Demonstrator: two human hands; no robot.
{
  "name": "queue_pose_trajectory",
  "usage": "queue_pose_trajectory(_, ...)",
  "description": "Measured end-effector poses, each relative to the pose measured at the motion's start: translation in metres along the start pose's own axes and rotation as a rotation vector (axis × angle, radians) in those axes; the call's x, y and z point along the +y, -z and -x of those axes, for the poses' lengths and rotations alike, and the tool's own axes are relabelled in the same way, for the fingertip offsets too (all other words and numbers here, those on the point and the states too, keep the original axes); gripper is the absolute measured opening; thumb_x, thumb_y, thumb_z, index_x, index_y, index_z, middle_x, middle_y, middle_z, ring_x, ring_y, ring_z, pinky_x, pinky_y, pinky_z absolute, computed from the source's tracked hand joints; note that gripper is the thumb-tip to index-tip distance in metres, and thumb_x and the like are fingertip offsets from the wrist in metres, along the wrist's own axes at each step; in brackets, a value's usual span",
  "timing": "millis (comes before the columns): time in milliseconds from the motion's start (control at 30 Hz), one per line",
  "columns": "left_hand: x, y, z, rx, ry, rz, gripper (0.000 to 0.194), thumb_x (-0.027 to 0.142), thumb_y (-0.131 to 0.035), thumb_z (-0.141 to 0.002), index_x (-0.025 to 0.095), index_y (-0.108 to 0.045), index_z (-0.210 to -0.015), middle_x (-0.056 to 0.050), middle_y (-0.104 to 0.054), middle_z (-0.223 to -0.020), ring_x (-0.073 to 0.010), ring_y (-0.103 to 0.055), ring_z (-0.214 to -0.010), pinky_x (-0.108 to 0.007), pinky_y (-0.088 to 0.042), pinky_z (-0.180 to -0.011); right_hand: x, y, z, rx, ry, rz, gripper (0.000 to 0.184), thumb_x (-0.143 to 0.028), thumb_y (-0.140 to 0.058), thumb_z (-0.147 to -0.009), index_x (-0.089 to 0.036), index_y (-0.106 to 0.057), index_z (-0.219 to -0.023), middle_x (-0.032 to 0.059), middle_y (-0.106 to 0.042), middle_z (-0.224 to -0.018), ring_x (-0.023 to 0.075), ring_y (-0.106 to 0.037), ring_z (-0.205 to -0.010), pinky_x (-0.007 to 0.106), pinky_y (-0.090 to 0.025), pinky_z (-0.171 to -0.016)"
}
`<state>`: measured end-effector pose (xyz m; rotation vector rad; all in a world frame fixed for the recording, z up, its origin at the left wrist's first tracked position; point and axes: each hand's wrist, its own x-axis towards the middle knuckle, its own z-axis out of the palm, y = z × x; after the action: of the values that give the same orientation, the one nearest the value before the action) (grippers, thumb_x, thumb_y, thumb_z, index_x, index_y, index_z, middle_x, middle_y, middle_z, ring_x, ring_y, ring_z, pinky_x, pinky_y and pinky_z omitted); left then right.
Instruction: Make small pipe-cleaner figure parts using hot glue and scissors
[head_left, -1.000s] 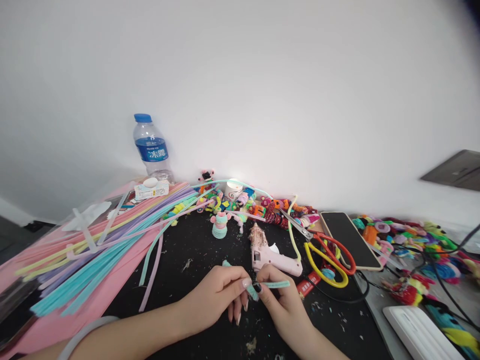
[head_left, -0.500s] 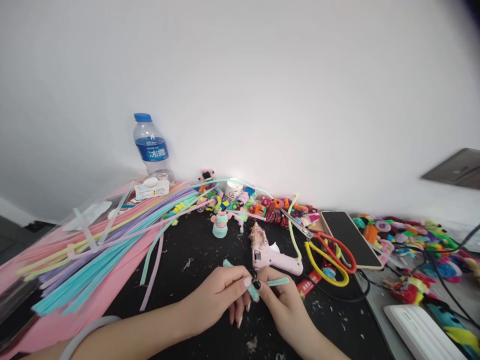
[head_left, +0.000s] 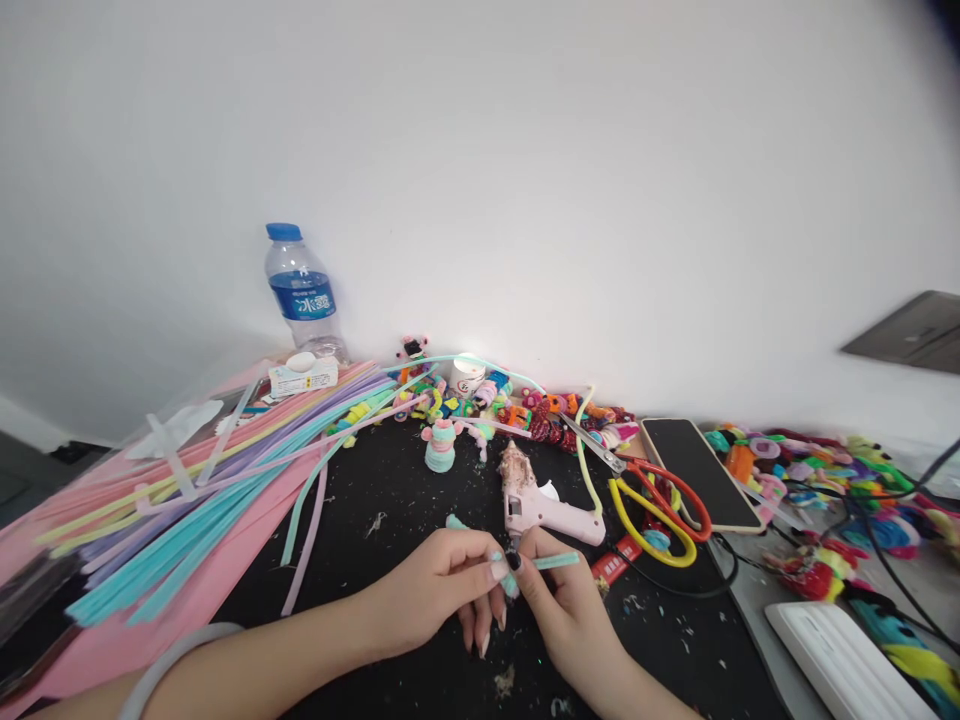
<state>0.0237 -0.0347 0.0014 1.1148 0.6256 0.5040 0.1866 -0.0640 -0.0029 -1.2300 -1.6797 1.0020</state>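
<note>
A mint-green pipe cleaner [head_left: 556, 561] is pinched between both hands at the front of the black mat [head_left: 375, 575]. My left hand [head_left: 450, 580] grips it with thumb and forefinger, its other fingers curled below. Thumb against forefinger, my right hand [head_left: 562, 595] holds the same piece, one end sticking out to the right. The part between the fingertips is mostly hidden. Just beyond the hands lies a pale pink glue gun [head_left: 551, 515]. A small mint and pink pipe-cleaner figure [head_left: 440, 448] stands farther back.
Bundled pipe cleaners [head_left: 187, 510] spread over the left side. Red and yellow handled scissors [head_left: 652, 505] and a phone [head_left: 701, 475] lie right. A water bottle [head_left: 301, 295] stands by the wall. Colourful figures [head_left: 525, 415] line the back. A white power strip [head_left: 840, 660] sits front right.
The thumbs and fingertips have shifted slightly on the pipe cleaner, both hands still pinching it. The whole view has moved a little; the other things stay in place.
</note>
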Motion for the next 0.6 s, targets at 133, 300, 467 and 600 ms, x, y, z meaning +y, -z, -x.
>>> queue_pose_trajectory(133, 0.0008, 0.0004, 0.0012, -0.018, 0.017, 0.040, 0.031, 0.041, -0.053, -0.083, 0.013, -0.052, -0.070, -0.001, -0.060, -0.061, -0.0087, -0.056, -0.045, -0.018, -0.042, -0.043, 0.0019, -0.0011, 0.0028, -0.007, -0.002, 0.028, 0.031, -0.032, -0.040, -0.091, -0.019, -0.041, -0.063, -0.0031, -0.042, -0.058, 0.0119, -0.038, -0.055, 0.024, -0.032, -0.052)
queue_pose_trajectory(300, 0.0030, 0.0004, 0.0016, -0.037, 0.061, 0.057, 0.027, 0.039, -0.060, -0.078, 0.013, -0.055, -0.079, -0.002, -0.063, -0.074, -0.0103, -0.062, -0.050, -0.019, -0.045, -0.047, 0.0051, -0.0003, 0.0027, 0.033, -0.019, 0.031, 0.032, -0.034, -0.037, -0.092, -0.020, -0.039, -0.064, -0.0037, -0.040, -0.059, 0.0118, -0.038, -0.055, 0.023, -0.033, -0.052)
queue_pose_trajectory(467, 0.0036, -0.0004, 0.0009, -0.003, 0.094, 0.039, 0.025, 0.036, -0.062, -0.077, 0.013, -0.056, -0.078, -0.003, -0.065, -0.074, -0.0113, -0.064, -0.053, -0.020, -0.047, -0.051, 0.0043, -0.0007, 0.0025, 0.033, 0.005, 0.039, 0.030, -0.032, -0.037, -0.093, -0.020, -0.039, -0.065, -0.0038, -0.039, -0.059, 0.0115, -0.037, -0.055, 0.023, -0.032, -0.052)
queue_pose_trajectory(600, 0.0028, -0.0017, 0.0005, 0.013, 0.080, 0.029, 0.023, 0.034, -0.061, -0.077, 0.012, -0.057, -0.074, -0.001, -0.063, -0.067, -0.0113, -0.063, -0.052, -0.021, -0.048, -0.052, 0.0038, -0.0017, 0.0032, 0.040, 0.028, 0.060, 0.029, -0.029, -0.038, -0.092, -0.019, -0.040, -0.064, -0.0041, -0.039, -0.058, 0.0110, -0.036, -0.053, 0.023, -0.031, -0.051)
